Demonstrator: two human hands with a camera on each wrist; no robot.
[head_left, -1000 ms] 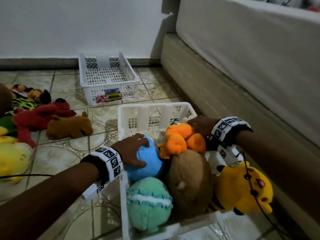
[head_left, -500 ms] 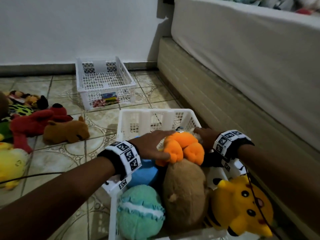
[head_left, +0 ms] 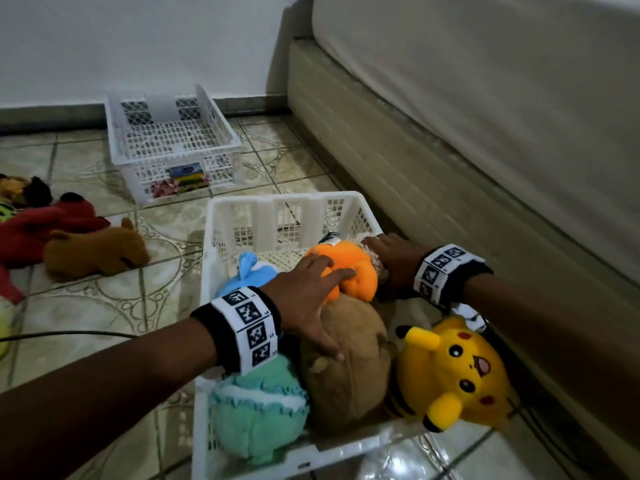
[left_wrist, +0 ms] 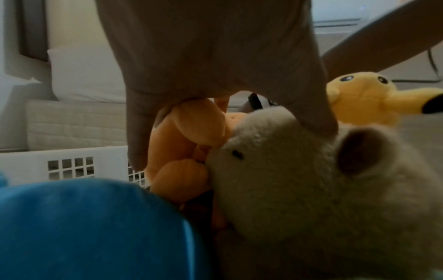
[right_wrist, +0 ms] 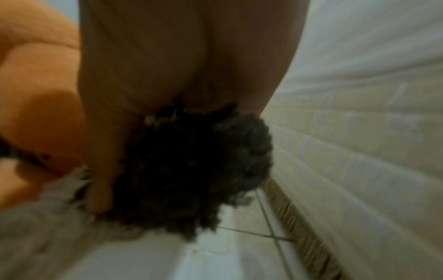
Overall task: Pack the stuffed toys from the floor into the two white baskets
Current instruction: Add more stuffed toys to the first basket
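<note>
The orange toy [head_left: 349, 271] lies in the near basket [head_left: 221, 233], mid-frame in the head view, on top of the brown toy [head_left: 346, 362]. The left hand [head_left: 308, 292] lies over both, fingers spread flat on the orange one, thumb on the brown one; the left wrist view shows the fingers [left_wrist: 139, 132] straight against the orange plush [left_wrist: 191, 132]. The right hand [head_left: 391, 254] grips a dark fuzzy toy [right_wrist: 191, 170] at the basket's right edge, fingers curled round it. A blue toy [head_left: 249, 275], a green toy [head_left: 256, 414] and a yellow toy [head_left: 453, 365] fill the rest of the basket. The far basket [head_left: 173, 133] stands at upper left; a red toy [head_left: 41, 226] and another brown toy [head_left: 93, 247] lie on the floor [head_left: 104, 306] at left. A bed [head_left: 485, 98] fills the right.
</note>
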